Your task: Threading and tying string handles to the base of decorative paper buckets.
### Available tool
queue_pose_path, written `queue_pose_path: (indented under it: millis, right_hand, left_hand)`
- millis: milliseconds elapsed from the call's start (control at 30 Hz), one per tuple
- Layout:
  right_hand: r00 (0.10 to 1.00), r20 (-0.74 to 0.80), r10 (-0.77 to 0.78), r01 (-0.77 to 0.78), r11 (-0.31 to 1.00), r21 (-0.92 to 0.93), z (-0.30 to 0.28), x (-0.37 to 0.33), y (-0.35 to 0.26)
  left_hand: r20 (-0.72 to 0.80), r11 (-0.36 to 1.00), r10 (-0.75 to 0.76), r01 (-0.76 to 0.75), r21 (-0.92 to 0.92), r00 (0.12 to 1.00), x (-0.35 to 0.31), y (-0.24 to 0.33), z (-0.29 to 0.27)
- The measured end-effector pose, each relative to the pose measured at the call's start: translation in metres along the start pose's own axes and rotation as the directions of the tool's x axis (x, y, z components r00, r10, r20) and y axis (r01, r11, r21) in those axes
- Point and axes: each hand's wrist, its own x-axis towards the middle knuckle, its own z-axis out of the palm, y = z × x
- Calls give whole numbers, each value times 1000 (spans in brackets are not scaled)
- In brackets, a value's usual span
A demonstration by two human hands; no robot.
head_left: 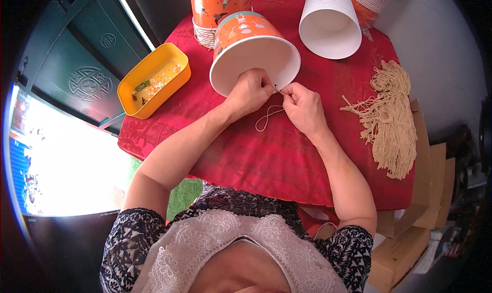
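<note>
A large orange patterned paper tub point(230, 78) lies on its side on the red cloth, its white inside facing me. At its near rim my left hand point(251, 90) and my right hand point(305, 106) meet, with thumbs and fingertips pinched close together. A thin beige string point(267, 120) runs from the fingertips and curls in a loop on the cloth. My right fingers grip the string near a small dark spot by the rim. The left fingertips pinch at the same place; whether they hold string or rim edge is too small to tell.
A yellow plastic box point(180, 66) with small bits inside stands left. Behind are stacked orange tubs point(218, 3) and white tubs point(328, 3). A bundle of beige strings point(392, 124) lies on the right of the red-covered table point(205, 154). Cardboard boxes point(402, 252) stand beyond the right edge.
</note>
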Motion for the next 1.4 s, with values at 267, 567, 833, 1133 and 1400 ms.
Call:
queue_pose_path:
  millis: [267, 567, 833, 1133, 1400]
  right_hand:
    - [995, -28, -95, 92, 993, -74, -2, -2, -1]
    - [997, -10, -76, 75, 992, -100, -3, -1, 0]
    - [995, 30, -96, 100, 979, -179, -2, 4, 0]
    - [997, -71, 23, -36, 982, -185, -12, -2, -6]
    - [972, -232, -48, 16, 991, -136, 2, 11, 1]
  left_hand:
    - [-39, 998, 22, -20, 64, 999, 0, 0, 4]
    - [-94, 989, 116, -107, 99, 989, -2, -1, 11]
    - [-93, 987, 85, -71, 143, 992, 0, -4, 19]
    - [-113, 973, 192, -175, 149, 975, -1, -10, 14]
    - [-58, 972, 218, -211, 108, 974, -7, -4, 9]
